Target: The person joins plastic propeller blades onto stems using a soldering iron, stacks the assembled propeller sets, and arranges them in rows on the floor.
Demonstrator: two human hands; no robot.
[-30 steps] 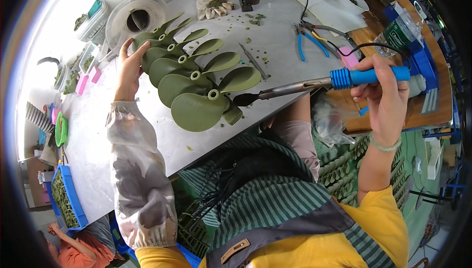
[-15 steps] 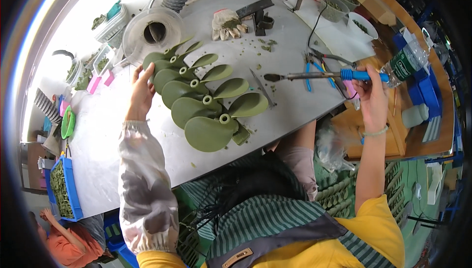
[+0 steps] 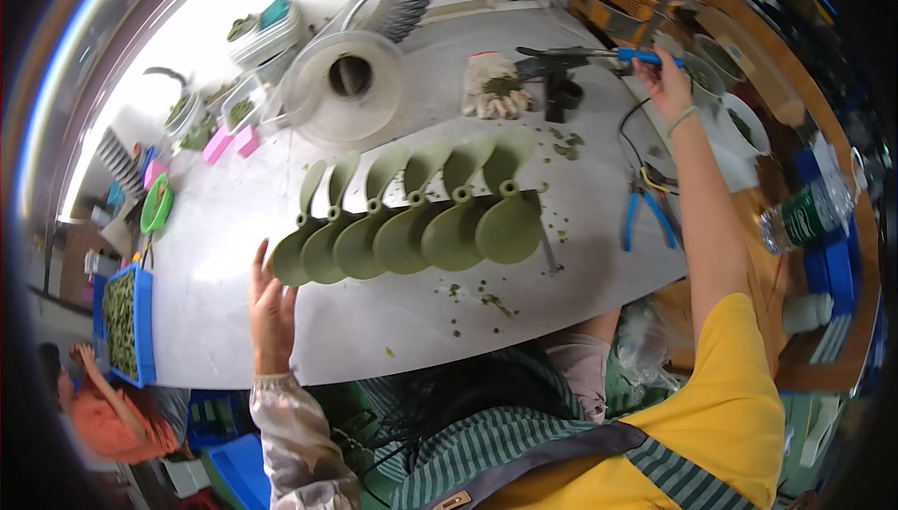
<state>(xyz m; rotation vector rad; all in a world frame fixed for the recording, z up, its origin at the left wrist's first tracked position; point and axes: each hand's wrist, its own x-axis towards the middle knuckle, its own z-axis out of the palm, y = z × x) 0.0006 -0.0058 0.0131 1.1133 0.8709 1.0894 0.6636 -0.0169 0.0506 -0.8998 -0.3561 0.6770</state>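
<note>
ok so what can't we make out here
All in the head view:
Left hand: exact grip unclear where it overlaps the green propellers.
Dark strip: mostly hidden behind the propellers.
Co-worker's hands: too small to show any held item.
Left sleeve: cut off by the picture's lower edge.

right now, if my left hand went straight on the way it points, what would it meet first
Probably the leftmost lower green blade; your left hand is so close that whether they touch is unclear.
</note>
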